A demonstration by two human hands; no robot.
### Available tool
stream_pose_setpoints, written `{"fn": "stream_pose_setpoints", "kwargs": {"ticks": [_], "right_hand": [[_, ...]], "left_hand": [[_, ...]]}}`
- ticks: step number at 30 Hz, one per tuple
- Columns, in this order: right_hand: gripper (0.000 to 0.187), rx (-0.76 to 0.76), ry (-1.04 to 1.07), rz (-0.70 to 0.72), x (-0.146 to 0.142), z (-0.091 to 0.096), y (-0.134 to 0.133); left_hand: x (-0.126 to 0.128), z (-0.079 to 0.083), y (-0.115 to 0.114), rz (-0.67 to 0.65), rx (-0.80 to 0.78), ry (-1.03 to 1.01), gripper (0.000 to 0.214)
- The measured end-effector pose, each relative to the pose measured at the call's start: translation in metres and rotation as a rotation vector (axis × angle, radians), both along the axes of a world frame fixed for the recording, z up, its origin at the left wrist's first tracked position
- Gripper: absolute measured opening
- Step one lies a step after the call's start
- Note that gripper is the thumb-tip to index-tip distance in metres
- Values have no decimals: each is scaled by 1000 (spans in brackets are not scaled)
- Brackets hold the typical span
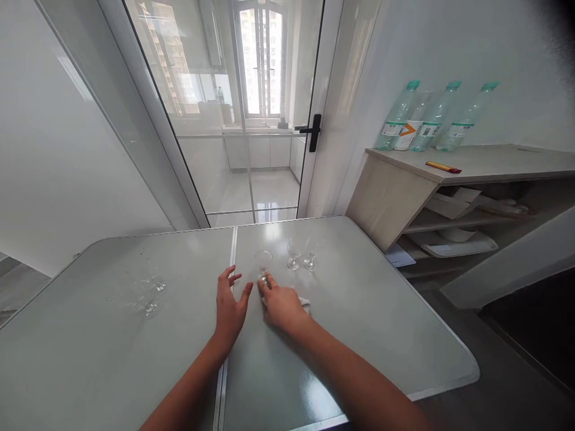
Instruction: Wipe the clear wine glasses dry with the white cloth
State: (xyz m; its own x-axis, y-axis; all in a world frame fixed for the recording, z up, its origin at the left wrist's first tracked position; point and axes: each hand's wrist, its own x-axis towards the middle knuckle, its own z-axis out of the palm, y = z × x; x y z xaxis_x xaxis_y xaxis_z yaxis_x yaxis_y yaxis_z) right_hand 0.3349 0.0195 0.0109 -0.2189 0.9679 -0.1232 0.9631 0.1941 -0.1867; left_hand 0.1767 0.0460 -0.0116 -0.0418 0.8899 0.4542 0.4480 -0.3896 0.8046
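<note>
My right hand (284,304) reaches to a clear stemmed glass (264,260), with its fingertips closed at the lower part of it. Whether the glass is upright or upside down I cannot tell. A white cloth (305,304) is bunched under the same palm and pokes out on its right side. My left hand (230,304) hovers just left of the glass, fingers curved and spread, holding nothing. Two more stemmed glasses, one (293,262) beside the other (310,261), stand upright to the right of the first.
More clear glasses (151,307) are on the left part of the pale table (179,371). A metal seam divides the tabletop. Behind it is a glass door (215,173) with a black handle (315,133). Bottles (431,129) stand on a shelf unit (399,197) at right.
</note>
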Motion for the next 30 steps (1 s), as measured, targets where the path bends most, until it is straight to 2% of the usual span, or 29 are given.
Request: {"fn": "stream_pose_setpoints", "kwargs": {"ticks": [6,18,23,26,28,30], "right_hand": [[82,-3,-8,-111,22,-9,20],[78,39,9,-101,33,-11,33],[78,46,-1,-119,32,-2,27],[64,103,52,-122,26,8,12],[44,133,167,-23,20,14,1],[37,176,343,212,14,18,-7]], "left_hand": [[2,-2,-1,-14,-25,-16,34],[2,-1,0,-17,-11,9,24],[-13,10,4,91,89,10,20],[-25,25,3,197,227,4,16],[-32,35,2,243,331,1,13],[-42,42,2,302,425,5,10]]}}
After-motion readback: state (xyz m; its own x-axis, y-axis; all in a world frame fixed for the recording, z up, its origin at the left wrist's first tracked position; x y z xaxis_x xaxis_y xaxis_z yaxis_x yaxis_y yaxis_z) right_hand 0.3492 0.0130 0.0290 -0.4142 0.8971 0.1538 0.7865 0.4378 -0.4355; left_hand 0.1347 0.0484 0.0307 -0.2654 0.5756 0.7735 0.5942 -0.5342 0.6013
